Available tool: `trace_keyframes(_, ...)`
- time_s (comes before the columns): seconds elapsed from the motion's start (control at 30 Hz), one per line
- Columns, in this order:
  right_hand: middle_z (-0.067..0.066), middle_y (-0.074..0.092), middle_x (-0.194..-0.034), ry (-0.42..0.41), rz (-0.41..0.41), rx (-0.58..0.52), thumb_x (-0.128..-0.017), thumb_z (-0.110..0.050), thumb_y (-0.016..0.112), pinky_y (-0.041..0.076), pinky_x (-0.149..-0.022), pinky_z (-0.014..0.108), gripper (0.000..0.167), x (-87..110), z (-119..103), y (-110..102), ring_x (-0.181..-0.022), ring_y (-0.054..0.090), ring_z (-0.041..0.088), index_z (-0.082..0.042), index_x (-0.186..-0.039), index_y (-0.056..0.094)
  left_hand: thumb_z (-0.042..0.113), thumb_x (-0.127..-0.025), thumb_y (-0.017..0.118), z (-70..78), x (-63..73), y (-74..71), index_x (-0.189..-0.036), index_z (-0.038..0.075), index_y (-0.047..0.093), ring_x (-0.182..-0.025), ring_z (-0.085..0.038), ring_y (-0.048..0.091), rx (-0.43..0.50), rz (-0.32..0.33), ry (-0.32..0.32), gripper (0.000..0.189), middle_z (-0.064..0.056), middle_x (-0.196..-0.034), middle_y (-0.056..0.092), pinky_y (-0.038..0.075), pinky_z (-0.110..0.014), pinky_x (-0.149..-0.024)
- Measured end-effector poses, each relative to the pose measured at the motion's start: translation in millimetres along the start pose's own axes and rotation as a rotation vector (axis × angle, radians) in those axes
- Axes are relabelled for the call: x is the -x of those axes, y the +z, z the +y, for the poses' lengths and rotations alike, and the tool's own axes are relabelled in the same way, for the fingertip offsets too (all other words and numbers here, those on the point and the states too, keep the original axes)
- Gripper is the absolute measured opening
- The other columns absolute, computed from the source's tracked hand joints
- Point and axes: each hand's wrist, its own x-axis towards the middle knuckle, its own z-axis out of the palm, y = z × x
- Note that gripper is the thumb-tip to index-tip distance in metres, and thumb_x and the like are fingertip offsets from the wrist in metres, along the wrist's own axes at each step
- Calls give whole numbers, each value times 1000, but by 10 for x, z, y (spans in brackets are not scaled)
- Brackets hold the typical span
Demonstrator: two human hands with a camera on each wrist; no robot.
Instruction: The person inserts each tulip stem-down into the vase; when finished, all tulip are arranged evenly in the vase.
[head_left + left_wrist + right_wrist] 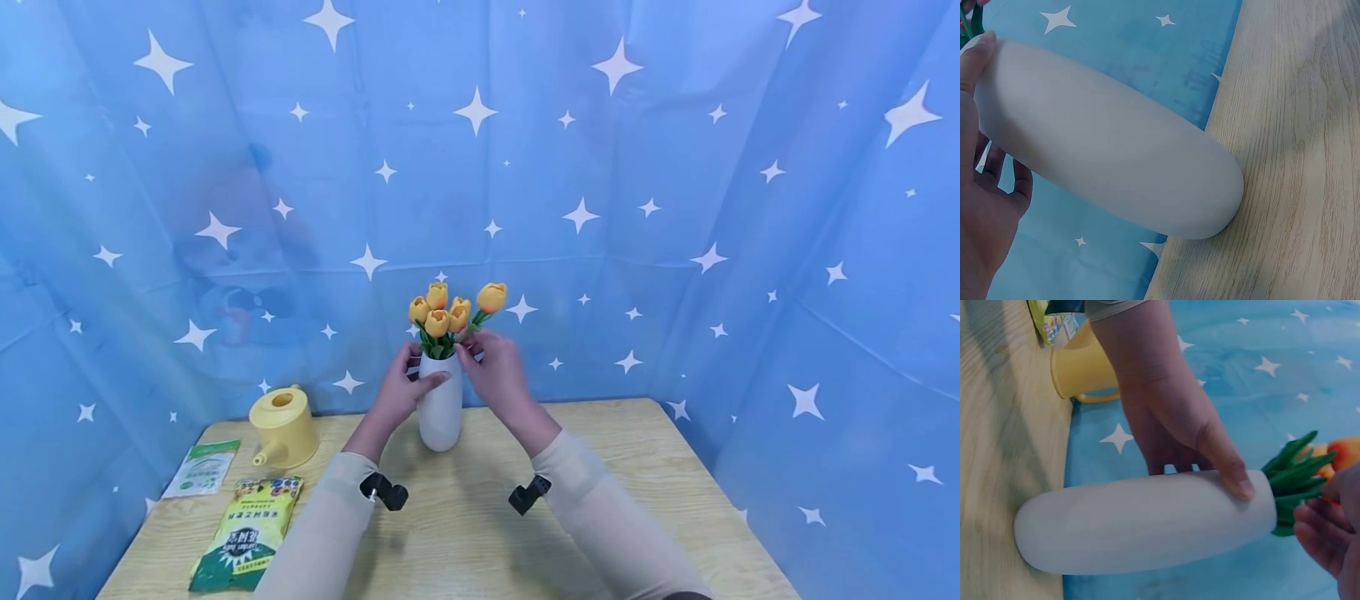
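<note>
A tall white vase (441,417) stands upright near the table's back edge, holding several orange-yellow tulips (438,322) with green leaves. My left hand (397,390) grips the vase near its top, thumb (1244,487) across the front and the other fingers round the side and behind. At the right of the rim, my right hand (497,373) pinches the stem of one more tulip (492,297), whose bloom leans out to the right of the bunch. The lower end of that stem is hidden behind the fingers and leaves.
On the table's left stand a yellow watering can (288,429), a green-and-white packet (204,468) and a yellow-green bag (247,533). A blue curtain (480,192) with white stars hangs behind the wooden table (637,500) and along its sides.
</note>
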Motion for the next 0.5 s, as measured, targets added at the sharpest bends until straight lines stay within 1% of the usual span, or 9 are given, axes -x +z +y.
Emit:
trace_keyframes(0.17,6,79,-95,41,-34,-26,-105,-9,77,62,-69,33,4,5,35,90,-84,75,20,-5,-103,77,46,-93,91,-1,-10,-7,-130,19,52,-137,-36,59,12,-4,7,61,-8,-144,60,53,-63,-110)
trace_keyframes(0.3,5,78,-97,60,-44,-42,-106,-10,77,63,-71,34,3,19,55,142,-85,73,19,-7,-106,78,45,-94,91,0,-9,-8,-130,19,52,-137,-35,59,15,-7,15,59,-8,-144,60,53,-63,-110)
trace_keyframes(0.37,5,79,-98,70,-32,-73,-105,-10,78,62,-73,35,4,32,55,159,-86,73,19,-7,-108,78,44,-95,90,3,-4,-6,-130,19,52,-137,-35,60,11,-7,16,58,-8,-144,61,54,-62,-110)
trace_keyframes(0.5,3,79,-100,93,24,-154,-103,-12,81,62,-73,36,9,60,47,179,-86,73,18,-9,-110,78,43,-95,91,16,7,-2,-129,19,51,-136,-35,60,6,-8,22,57,-8,-143,61,55,-62,-109)
